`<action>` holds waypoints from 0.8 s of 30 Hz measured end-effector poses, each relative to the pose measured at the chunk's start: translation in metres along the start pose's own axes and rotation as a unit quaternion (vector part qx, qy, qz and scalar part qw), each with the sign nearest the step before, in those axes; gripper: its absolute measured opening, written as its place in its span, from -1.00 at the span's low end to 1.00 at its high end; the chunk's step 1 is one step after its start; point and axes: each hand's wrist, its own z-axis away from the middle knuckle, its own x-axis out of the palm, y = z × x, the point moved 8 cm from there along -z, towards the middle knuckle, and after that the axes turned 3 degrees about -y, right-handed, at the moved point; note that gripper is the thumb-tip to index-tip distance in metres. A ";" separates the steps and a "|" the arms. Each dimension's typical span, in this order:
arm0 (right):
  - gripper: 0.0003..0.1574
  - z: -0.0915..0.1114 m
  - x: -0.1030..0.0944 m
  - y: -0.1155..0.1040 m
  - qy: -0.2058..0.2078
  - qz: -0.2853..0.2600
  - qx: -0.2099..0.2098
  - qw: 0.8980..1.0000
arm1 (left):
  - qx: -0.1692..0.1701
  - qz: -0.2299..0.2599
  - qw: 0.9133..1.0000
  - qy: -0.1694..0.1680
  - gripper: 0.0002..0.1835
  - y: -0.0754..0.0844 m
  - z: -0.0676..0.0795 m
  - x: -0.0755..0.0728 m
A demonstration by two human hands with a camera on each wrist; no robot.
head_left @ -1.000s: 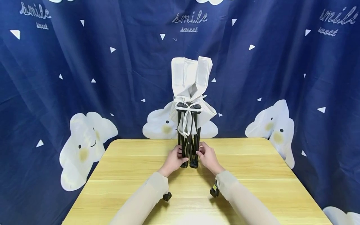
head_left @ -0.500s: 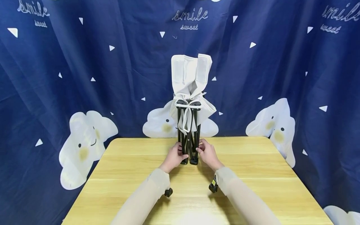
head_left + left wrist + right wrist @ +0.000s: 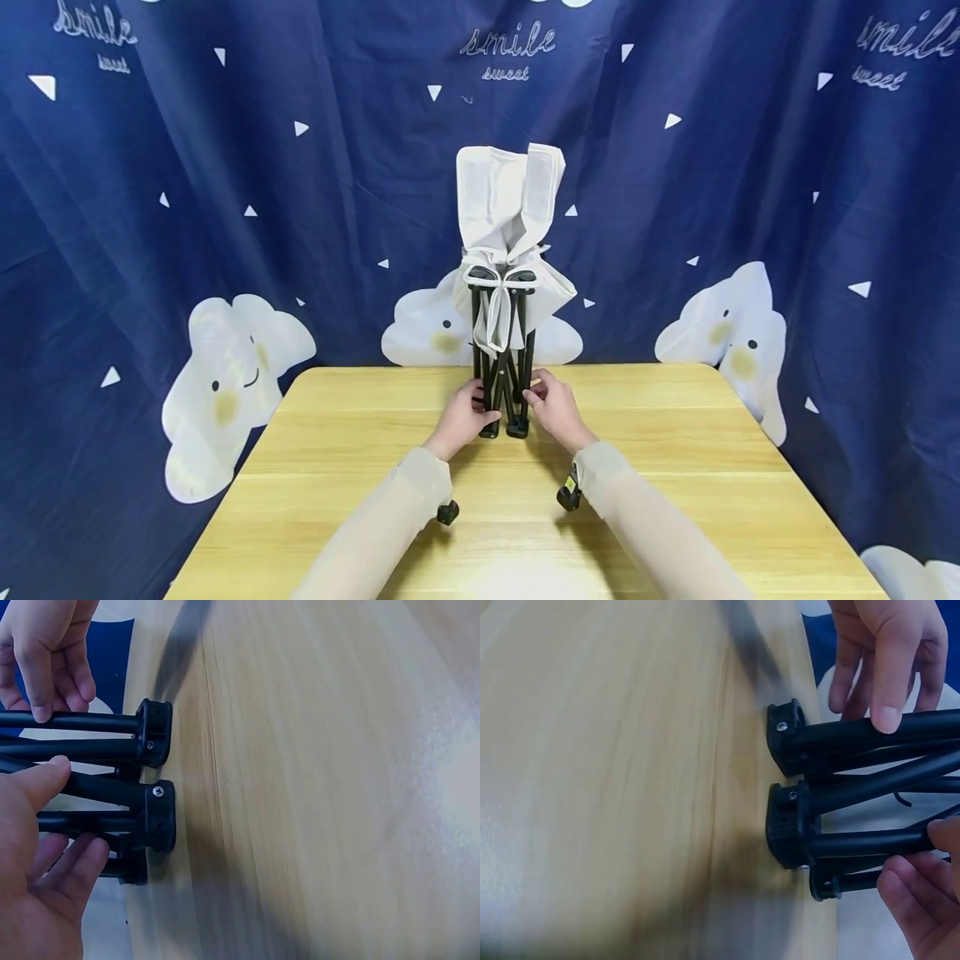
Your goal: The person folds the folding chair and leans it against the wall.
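Observation:
A folded folding chair stands upright at the back of the table, its white fabric point(image 3: 498, 200) bunched above crossed black tube legs point(image 3: 502, 387). My left hand point(image 3: 459, 419) holds the legs on the left side low down; in the left wrist view its thumb point(image 3: 49, 780) lies over a tube with the fingers curled beneath. On the other side, my right hand point(image 3: 557, 414) pinches a leg between thumb and fingers, as the right wrist view shows near the black plastic feet point(image 3: 789, 825). The fabric hides the upper frame.
The wooden table point(image 3: 375, 517) spreads around and in front of the chair. A dark blue curtain point(image 3: 360, 167) with printed clouds hangs close behind its far edge. Black wrist devices point(image 3: 569, 492) sit under both sleeves.
In the head view the chair and both hands sit slightly higher than a second ago, while the view itself has tilted a little. Both hands keep their hold on the legs.

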 end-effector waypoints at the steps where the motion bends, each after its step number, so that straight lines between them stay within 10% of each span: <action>1: -0.79 0.000 0.000 0.000 0.000 -0.001 -0.001 1.000 | -0.003 0.002 1.000 -0.001 -0.41 0.000 0.001 -0.001; 24: -0.74 -0.009 -0.015 -0.018 0.044 0.026 0.001 0.999 | 0.002 0.000 0.999 0.034 -0.48 0.013 -0.003 -0.014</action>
